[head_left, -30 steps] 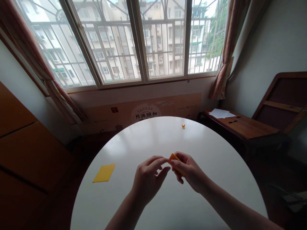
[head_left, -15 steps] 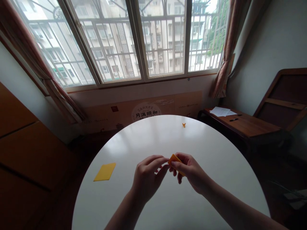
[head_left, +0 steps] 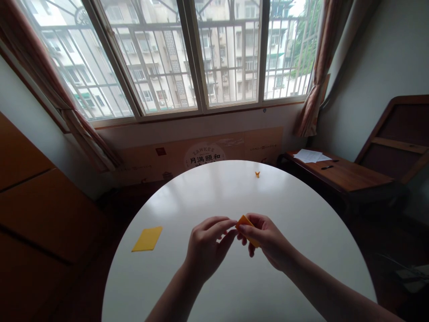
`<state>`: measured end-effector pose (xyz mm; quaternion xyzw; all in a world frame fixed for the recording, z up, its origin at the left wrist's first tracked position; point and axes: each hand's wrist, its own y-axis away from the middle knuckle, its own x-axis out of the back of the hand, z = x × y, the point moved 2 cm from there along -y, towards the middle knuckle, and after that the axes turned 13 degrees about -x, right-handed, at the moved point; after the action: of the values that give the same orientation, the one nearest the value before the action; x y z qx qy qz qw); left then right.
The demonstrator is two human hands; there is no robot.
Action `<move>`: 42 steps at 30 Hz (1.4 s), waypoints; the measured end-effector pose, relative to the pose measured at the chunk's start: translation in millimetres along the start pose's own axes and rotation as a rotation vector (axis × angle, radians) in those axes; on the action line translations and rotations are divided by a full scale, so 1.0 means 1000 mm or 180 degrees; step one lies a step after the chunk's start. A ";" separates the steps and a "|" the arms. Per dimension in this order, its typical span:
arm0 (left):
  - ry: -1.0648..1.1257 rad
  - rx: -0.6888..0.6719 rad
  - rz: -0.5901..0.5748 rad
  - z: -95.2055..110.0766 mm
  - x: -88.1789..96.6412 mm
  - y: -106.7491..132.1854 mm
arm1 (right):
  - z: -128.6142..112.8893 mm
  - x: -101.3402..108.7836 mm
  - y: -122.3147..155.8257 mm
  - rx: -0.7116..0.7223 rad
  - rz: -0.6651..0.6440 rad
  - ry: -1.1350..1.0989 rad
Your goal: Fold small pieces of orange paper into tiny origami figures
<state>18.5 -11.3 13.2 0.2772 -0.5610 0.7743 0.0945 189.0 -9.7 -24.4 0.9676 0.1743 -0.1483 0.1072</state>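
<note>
A small folded piece of orange paper [head_left: 244,220] is held above the white round table [head_left: 234,286]. My right hand [head_left: 264,235] is closed around it, the thumb lying on its near face and the fingers curled behind. From the left, my left hand [head_left: 211,243] pinches at the paper's left corner with thumb and index fingertips; its other fingers are bent and partly hidden. The paper's lower part is covered by my right thumb and palm. On the table to the left lies a flat stack of yellow paper squares [head_left: 147,239].
A tiny folded orange paper figure [head_left: 257,174] stands near the table's far edge. To the right, a low wooden table [head_left: 365,176] bears white sheets [head_left: 311,155] and a black pen [head_left: 327,167]. A barred window [head_left: 228,53] with tied curtains is beyond.
</note>
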 end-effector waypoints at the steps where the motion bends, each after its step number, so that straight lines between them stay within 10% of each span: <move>1: 0.0000 0.0001 0.0007 0.000 0.000 0.000 | 0.000 0.000 0.000 -0.0004 -0.0011 -0.0015; 26: 0.0220 0.0158 -0.0036 0.003 0.001 -0.004 | -0.003 0.000 0.003 -0.0029 0.0027 -0.0092; 42: 0.2051 0.2350 -0.0022 -0.007 -0.013 0.000 | -0.002 -0.003 0.004 0.0340 0.0350 0.0288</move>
<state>27.2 -2.7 4.9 0.0404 -0.1903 0.9675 0.1613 187.9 -13.9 -20.6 0.9857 0.1173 -0.1073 0.0554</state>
